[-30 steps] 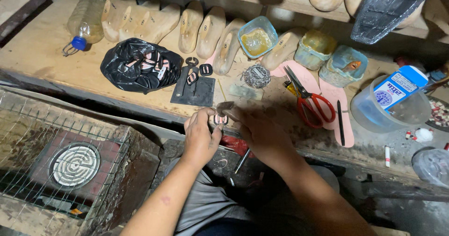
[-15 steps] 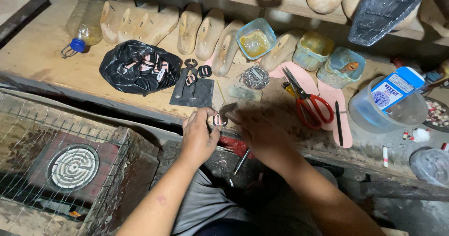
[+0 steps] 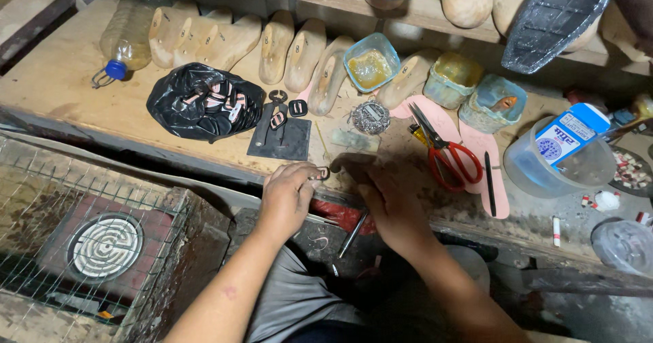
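Change since a second ago: both hands have stayed at the bench edge, barely shifted. Left hand (image 3: 289, 197): fingers curled tight, pinching a small buckle (image 3: 321, 174) at the front edge of the workbench (image 3: 61, 91). Right hand (image 3: 388, 203): fingers bent beside the buckle; grip cannot be made out. Nearby: dark mat (image 3: 280, 139), black bag (image 3: 204, 101), red scissors (image 3: 445, 154), wooden shoe forms (image 3: 292, 47).
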